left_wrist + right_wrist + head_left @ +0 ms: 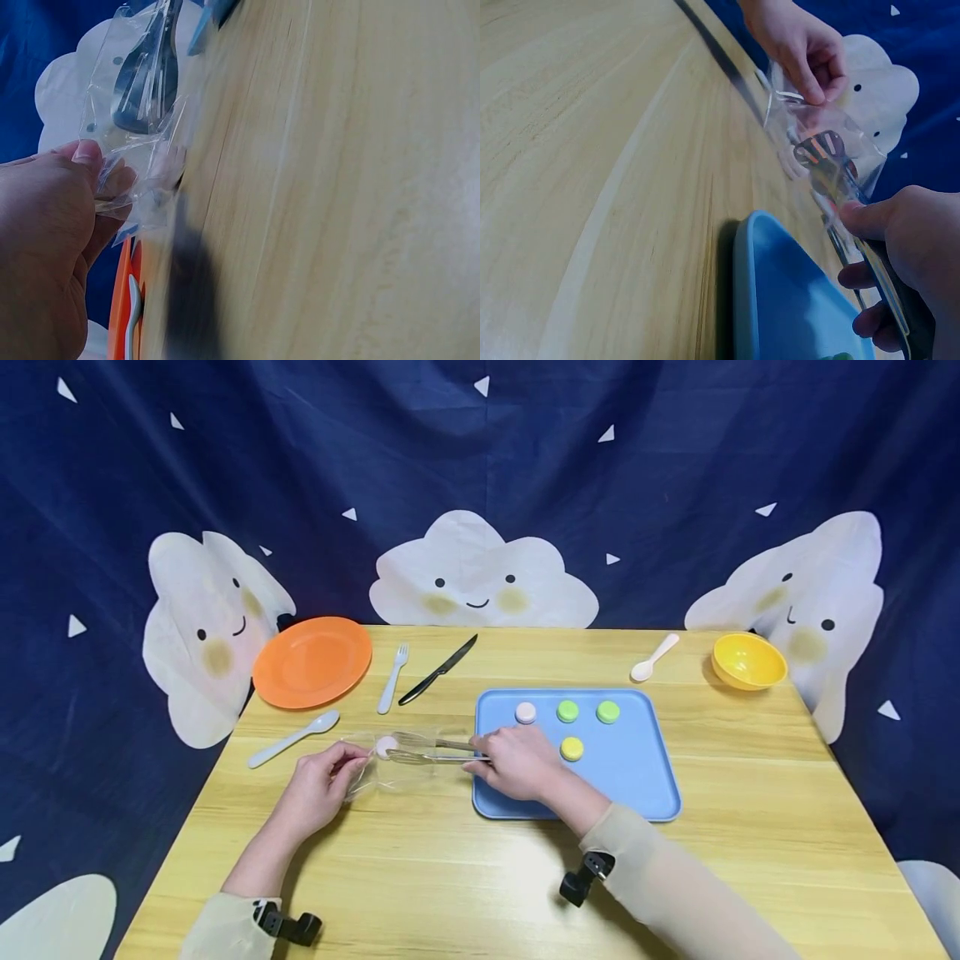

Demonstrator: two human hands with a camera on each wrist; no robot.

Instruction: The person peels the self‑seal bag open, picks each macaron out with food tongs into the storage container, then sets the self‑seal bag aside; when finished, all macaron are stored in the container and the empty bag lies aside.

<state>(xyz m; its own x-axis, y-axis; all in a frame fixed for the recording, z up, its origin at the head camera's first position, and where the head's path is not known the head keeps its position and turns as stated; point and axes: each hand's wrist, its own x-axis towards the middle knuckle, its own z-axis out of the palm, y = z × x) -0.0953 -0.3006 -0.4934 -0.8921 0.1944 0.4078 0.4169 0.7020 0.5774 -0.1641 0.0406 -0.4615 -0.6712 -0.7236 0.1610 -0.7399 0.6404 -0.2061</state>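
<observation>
My left hand pinches the edge of a clear plastic bag above the table, left of the blue tray. My right hand grips metal tongs with slotted ends, which reach left into the bag. A pale macaron is at the tongs' tips, inside or behind the clear film; whether the tongs still squeeze it I cannot tell. On the tray lie a pale pink macaron, two green macarons and a yellow macaron, close to my right hand.
An orange plate, a white spoon, a white fork and a black knife lie at the back left. Another pale spoon and a yellow bowl are at the back right. Behind the wooden table hangs a blue curtain.
</observation>
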